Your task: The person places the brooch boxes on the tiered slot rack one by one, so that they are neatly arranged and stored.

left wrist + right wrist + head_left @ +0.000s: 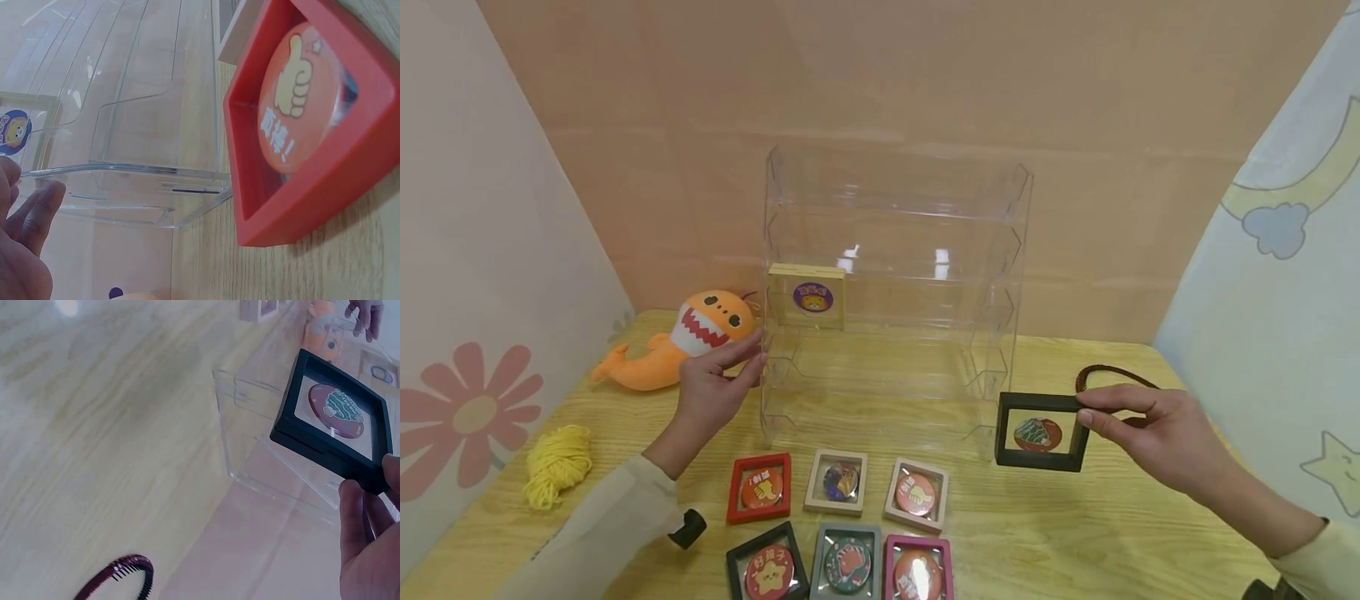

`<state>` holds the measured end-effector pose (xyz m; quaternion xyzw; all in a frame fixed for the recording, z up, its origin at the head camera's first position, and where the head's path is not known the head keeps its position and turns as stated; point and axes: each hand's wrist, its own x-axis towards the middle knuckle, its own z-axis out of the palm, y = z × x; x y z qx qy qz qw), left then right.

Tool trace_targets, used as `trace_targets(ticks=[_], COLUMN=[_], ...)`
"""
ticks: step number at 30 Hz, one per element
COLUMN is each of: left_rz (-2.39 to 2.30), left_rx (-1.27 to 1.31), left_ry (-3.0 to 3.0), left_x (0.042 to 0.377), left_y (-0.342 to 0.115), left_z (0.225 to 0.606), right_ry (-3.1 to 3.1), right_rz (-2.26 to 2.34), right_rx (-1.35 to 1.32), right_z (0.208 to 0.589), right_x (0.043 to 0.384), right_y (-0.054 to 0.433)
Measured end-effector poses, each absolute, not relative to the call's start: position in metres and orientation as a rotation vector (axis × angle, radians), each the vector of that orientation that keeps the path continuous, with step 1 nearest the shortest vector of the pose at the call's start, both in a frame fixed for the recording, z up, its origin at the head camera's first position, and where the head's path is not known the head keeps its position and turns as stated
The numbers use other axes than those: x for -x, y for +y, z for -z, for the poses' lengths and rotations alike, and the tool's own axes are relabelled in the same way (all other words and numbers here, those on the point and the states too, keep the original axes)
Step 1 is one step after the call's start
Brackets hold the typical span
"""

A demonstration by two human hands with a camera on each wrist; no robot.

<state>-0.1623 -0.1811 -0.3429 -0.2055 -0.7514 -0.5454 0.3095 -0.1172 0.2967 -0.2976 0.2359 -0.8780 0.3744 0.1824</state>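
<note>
My right hand (1172,433) pinches the right edge of a black display frame (1041,464) between thumb and fingers. Behind its clear film is a round red badge (335,411) with a green tree on it. The frame is held upright above the table, just off the lower right corner of a clear tiered display rack (895,204). At the rack's left side panel, my left hand (715,387) holds the front edge, thumb and fingertips at it. A pale yellow frame (807,271) with a purple bear badge stands on a middle tier at the left.
In front of the rack lie several framed badges in two rows, among them a red frame (244,206) and a pink frame (951,571). An orange plush shark (651,367) and yellow yarn (559,462) sit at left. A toothed headband (128,562) lies right.
</note>
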Motion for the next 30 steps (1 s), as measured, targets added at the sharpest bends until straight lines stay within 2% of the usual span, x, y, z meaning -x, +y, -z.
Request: trace_targets(ticks=[17,30], left_rz=[1.419,1.440], left_rx=[0.549,0.574], left_ry=[-1.998,-1.998], left_x=[0.160,0.164], left_y=[-0.175,-0.170], left_z=[0.337,0.340], right_ry=[-2.327,-2.305], right_rz=[-1.066,-1.118], right_rx=[-0.632,-0.607], right_z=[0.239,0.225], right_x=[0.158,0.193], right_y=[0.284,0.246])
